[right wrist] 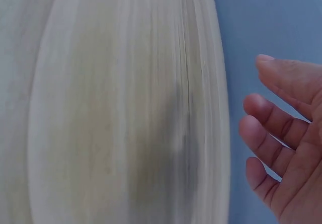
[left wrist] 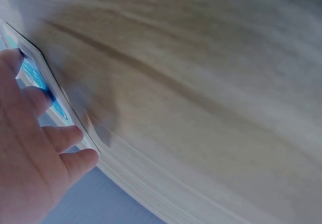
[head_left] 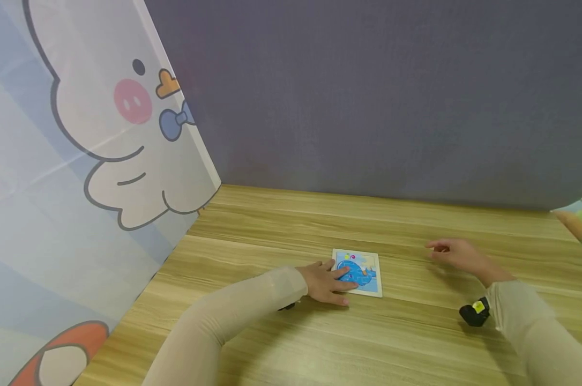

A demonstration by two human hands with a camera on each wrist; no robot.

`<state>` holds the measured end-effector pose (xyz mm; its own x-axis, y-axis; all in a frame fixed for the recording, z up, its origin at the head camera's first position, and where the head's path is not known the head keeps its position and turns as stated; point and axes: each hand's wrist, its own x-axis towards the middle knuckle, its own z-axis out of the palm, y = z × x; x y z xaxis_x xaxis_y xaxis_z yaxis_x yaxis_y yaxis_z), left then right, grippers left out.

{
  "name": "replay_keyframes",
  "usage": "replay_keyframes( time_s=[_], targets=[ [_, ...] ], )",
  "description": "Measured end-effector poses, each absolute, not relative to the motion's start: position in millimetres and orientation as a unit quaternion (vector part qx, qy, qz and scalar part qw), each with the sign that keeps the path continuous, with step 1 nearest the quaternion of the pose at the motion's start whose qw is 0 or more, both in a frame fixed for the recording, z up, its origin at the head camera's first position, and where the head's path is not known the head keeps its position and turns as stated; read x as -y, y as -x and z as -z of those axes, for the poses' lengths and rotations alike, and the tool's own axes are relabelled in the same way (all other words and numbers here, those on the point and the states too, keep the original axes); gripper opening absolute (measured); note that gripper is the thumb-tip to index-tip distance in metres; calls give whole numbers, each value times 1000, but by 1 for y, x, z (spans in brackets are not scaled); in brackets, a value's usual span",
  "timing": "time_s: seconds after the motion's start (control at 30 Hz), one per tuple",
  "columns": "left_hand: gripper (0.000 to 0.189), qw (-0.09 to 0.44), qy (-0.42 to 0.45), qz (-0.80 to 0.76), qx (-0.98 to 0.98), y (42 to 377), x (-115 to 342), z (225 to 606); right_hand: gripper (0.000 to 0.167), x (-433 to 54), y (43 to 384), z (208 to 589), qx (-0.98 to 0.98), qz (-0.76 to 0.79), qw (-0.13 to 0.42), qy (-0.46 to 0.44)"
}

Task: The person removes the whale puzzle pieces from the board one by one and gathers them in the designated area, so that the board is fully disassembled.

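A small square jigsaw puzzle (head_left: 368, 287) with a white border and a blue whale picture lies flat on the wooden table. My left hand (head_left: 323, 283) rests on its left part, fingers spread and fairly straight across the whale. In the left wrist view the fingertips (left wrist: 80, 161) touch the puzzle's surface and edge, and the hand hides part of the picture. To the right of the puzzle, my right hand (head_left: 460, 254) hovers over the table, apart from it. Its fingers (right wrist: 266, 143) are loosely bent, with nothing between them.
The wooden table (head_left: 271, 225) ends at a dark grey panel (head_left: 368, 96) along the back. A cartoon-printed sheet (head_left: 103, 177) hangs at the left. A black wrist device with a yellow tag (head_left: 475, 312) sits by the right sleeve.
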<state>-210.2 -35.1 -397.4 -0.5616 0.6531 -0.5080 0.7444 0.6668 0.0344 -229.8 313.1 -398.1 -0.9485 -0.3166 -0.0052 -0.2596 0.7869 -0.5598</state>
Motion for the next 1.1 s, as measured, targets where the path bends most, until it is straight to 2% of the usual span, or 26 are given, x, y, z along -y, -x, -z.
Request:
replay_keyframes(
  time_s=[0.17, 0.37, 0.57, 1.1],
  targets=[
    [57, 244, -399, 97, -879, 209, 34, 398, 32, -299, 232, 397, -936, 298, 58, 175],
    [58, 233, -402, 106, -879, 206, 33, 402, 26, -281, 232, 400, -929, 291, 34, 229],
    [58, 232, -401, 107, -880, 206, 35, 404, 28, -265, 235, 402, -923, 281, 15, 262],
    [60, 235, -404, 88, -880, 211, 36, 408, 22, -240, 243, 401, -928, 161, -35, 335]
  ],
)
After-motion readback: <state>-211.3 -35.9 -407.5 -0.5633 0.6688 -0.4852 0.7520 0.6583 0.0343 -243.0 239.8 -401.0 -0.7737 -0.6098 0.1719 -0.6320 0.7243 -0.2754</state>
